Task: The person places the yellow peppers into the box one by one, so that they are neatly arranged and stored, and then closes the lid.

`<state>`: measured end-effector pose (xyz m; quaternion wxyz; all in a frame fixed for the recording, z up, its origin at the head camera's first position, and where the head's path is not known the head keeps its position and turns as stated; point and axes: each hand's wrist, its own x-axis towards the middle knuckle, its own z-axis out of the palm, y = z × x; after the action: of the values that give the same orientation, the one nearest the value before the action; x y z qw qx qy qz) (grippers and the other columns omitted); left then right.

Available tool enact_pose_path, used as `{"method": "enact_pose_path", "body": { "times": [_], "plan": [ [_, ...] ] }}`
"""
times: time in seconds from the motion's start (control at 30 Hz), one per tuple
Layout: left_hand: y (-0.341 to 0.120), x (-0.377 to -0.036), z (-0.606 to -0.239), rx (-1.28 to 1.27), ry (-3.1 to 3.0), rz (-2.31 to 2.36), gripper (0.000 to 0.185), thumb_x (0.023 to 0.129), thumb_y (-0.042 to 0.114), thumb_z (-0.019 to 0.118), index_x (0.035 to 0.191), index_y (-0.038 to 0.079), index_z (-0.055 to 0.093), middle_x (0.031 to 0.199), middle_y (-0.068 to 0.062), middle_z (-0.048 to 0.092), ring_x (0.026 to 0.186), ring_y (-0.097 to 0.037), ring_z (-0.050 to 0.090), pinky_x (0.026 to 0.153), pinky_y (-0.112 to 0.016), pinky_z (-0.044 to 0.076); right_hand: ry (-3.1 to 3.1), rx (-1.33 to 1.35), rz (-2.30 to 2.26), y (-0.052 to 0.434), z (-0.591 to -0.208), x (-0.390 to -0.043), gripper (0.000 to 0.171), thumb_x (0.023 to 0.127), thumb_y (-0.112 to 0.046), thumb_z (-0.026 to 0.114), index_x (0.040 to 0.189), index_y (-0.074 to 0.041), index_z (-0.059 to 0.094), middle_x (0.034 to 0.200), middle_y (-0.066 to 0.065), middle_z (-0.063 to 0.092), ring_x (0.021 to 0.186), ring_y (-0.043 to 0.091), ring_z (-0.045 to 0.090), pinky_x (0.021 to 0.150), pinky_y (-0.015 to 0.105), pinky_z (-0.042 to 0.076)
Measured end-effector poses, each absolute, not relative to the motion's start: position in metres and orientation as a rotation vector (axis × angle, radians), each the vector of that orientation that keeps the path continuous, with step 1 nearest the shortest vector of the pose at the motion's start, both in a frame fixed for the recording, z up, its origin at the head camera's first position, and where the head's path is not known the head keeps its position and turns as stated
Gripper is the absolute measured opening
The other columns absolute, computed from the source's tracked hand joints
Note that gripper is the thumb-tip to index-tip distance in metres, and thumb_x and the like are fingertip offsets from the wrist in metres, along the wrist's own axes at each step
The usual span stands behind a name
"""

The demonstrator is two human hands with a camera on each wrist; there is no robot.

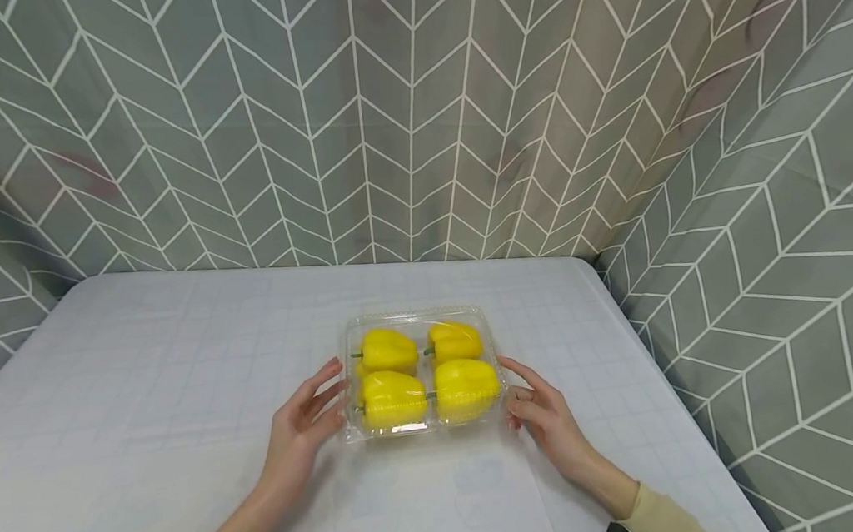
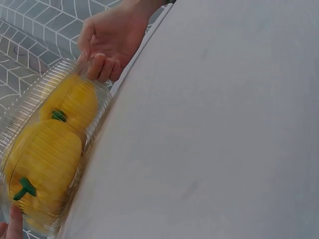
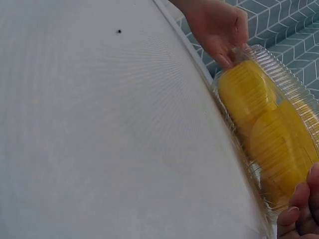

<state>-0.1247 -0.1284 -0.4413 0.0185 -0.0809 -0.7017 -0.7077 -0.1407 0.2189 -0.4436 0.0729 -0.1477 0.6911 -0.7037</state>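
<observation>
Your clear plastic clamshell [image 1: 420,372] sits on the white table [image 1: 143,388], right of centre and nearer the near edge than the far one, lid closed over four yellow peppers [image 1: 390,400]. Your left hand [image 1: 300,430] lies against its left side, fingers fairly straight and touching the wall; your right hand [image 1: 543,411] rests at the right side, fingers loosely bent against the rim, not clamped round it. I judge the box thin, ribbed and springy, so it will likely flex and slip if squeezed hard, while the peppers give it some weight. Take it low on the two short sides, palms flat, pressing evenly, and support it from beneath.
</observation>
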Motion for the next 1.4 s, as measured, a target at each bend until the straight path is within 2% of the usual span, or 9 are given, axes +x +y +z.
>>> {"method": "enact_pose_path", "body": {
  "times": [0.1, 0.33, 0.63, 0.87, 1.03, 1.2, 1.4],
  "plan": [
    [-0.128, -0.124, -0.445, -0.241, -2.18, -2.182, 0.054, 0.094, -0.005, 0.055, 0.146, 0.003, 0.045, 0.161, -0.012, 0.032, 0.128, -0.005, 0.054, 0.1, -0.017, 0.049, 2.022, -0.444, -2.116, 0.218, -0.445, -0.14, 0.06, 0.097, -0.002, 0.049, 0.154, -0.001, 0.028, 0.074, -0.003, 0.053, 0.067, 0.008, 0.051, 0.063, 0.021, 0.047],
    [-0.127, -0.122, -0.453, -0.208, -2.136, -2.178, 0.052, 0.094, -0.005, 0.054, 0.145, 0.001, 0.046, 0.16, -0.014, 0.034, 0.128, -0.003, 0.053, 0.103, -0.018, 0.047, 1.979, -0.417, -2.142, 0.218, -0.447, -0.139, 0.062, 0.098, -0.002, 0.052, 0.154, -0.003, 0.026, 0.076, -0.004, 0.056, 0.068, 0.007, 0.052, 0.062, 0.02, 0.047],
    [-0.122, -0.12, -0.456, -0.223, -2.065, -2.161, 0.047, 0.095, -0.006, 0.054, 0.142, -0.005, 0.048, 0.155, -0.019, 0.041, 0.127, 0.001, 0.054, 0.102, -0.016, 0.047, 1.951, -0.367, -2.19, 0.219, -0.446, -0.137, 0.058, 0.096, 0.002, 0.053, 0.149, 0.001, 0.032, 0.078, -0.003, 0.058, 0.068, 0.007, 0.054, 0.061, 0.017, 0.049],
    [-0.117, -0.124, -0.461, -0.278, -2.028, -2.13, 0.041, 0.095, -0.005, 0.057, 0.136, -0.009, 0.052, 0.151, -0.026, 0.043, 0.125, 0.003, 0.055, 0.104, -0.016, 0.045, 1.948, -0.291, -2.216, 0.222, -0.446, -0.131, 0.055, 0.096, 0.0, 0.055, 0.148, -0.003, 0.036, 0.077, -0.003, 0.058, 0.068, 0.01, 0.054, 0.061, 0.019, 0.047],
    [-0.114, -0.125, -0.464, -0.277, -2.022, -2.101, 0.038, 0.096, -0.005, 0.056, 0.134, -0.008, 0.054, 0.151, -0.025, 0.044, 0.125, 0.003, 0.055, 0.103, -0.015, 0.045, 1.964, -0.398, -2.221, 0.224, -0.451, -0.131, 0.054, 0.099, 0.0, 0.052, 0.149, 0.001, 0.033, 0.077, -0.001, 0.058, 0.069, 0.009, 0.055, 0.063, 0.02, 0.05],
    [-0.112, -0.125, -0.464, -0.227, -2.053, -2.041, 0.035, 0.097, -0.002, 0.057, 0.132, -0.006, 0.057, 0.15, -0.019, 0.047, 0.128, -0.004, 0.056, 0.102, -0.016, 0.046, 2.058, -0.5, -2.206, 0.229, -0.458, -0.132, 0.047, 0.101, -0.001, 0.05, 0.146, 0.006, 0.035, 0.079, -0.001, 0.06, 0.071, 0.011, 0.057, 0.065, 0.023, 0.053],
    [-0.112, -0.125, -0.465, -0.171, -2.072, -1.995, 0.033, 0.097, 0.0, 0.059, 0.13, -0.005, 0.058, 0.149, -0.015, 0.05, 0.132, -0.015, 0.054, 0.102, -0.018, 0.048, 2.294, -0.584, -2.238, 0.237, -0.466, -0.136, 0.036, 0.103, -0.001, 0.047, 0.135, 0.015, 0.044, 0.081, 0.002, 0.061, 0.073, 0.015, 0.057, 0.066, 0.024, 0.054]
  ]
}}
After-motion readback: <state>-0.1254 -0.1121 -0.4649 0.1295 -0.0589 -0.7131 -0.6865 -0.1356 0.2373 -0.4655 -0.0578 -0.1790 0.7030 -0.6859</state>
